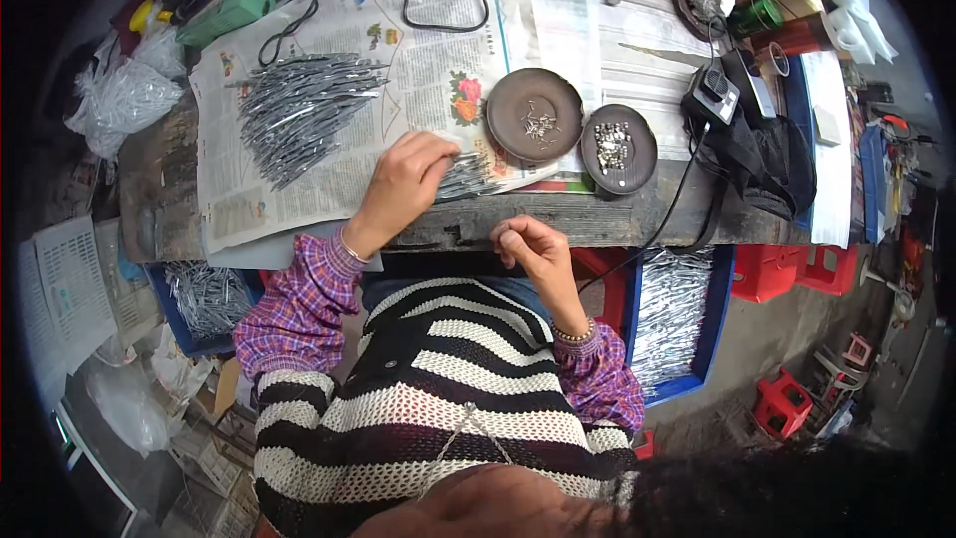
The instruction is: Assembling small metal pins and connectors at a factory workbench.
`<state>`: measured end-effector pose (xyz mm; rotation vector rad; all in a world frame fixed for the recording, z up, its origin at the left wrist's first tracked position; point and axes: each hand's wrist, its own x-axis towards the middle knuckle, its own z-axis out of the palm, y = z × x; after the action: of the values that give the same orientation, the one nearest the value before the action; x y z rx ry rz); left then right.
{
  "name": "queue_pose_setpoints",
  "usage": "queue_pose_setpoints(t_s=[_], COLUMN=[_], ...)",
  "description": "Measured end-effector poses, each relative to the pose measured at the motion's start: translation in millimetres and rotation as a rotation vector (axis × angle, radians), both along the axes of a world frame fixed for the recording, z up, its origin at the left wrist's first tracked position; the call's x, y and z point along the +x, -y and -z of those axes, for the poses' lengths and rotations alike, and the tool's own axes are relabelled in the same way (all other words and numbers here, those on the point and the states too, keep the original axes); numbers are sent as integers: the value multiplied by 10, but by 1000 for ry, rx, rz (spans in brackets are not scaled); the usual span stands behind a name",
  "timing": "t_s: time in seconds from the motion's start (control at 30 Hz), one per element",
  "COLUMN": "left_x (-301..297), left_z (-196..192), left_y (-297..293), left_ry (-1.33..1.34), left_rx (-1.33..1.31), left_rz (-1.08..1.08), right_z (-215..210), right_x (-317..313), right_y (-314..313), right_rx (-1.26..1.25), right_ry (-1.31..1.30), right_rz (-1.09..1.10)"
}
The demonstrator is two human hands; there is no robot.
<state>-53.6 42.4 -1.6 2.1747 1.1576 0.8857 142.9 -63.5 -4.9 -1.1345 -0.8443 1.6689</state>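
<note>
Hands at the front edge of a newspaper-covered workbench, sorting thin metal strips.

Left hand [406, 182] down on a small bundle of metal strips [464, 177] near the front edge of the newspaper [428, 60], fingers curled over it. Right hand [533, 247] just off the bench's front edge, fingertips pressed together; held item, if any, too small to tell. Large strip pile [299, 115] toward the left side; two brown dishes [535, 115] of small parts to the right.

Left hand [406, 177] reaches forward, palm down, fingers curled and bunched at the tips, wrist bent, plaid sleeve to the wrist. Right hand [530, 244] sits nearer the chest than the left hand, loosely fisted, fingertips pinched together, forearm angled inward.
</note>
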Motion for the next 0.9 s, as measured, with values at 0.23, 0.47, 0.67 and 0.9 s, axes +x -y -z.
queue_pose_setpoints(t_s=[0.23,0.47,0.67,0.9], left_x=[-198,-778,-949,-1121], left_z=[-149,-109,-46,-136], left_y=[78,-151,-145,159], left_ry=[57,-143,-258,-348], left_rx=[-129,95,128,106], left_rz=[-20,-244,-358,-403], right_z=[14,-148,-216,-161], right_x=[-35,-107,-244,-295], right_y=[-32,-96,-232,-222], right_rx=[26,373,489,552], right_ry=[179,566,634,691], right_rz=[-71,-82,-159,-174])
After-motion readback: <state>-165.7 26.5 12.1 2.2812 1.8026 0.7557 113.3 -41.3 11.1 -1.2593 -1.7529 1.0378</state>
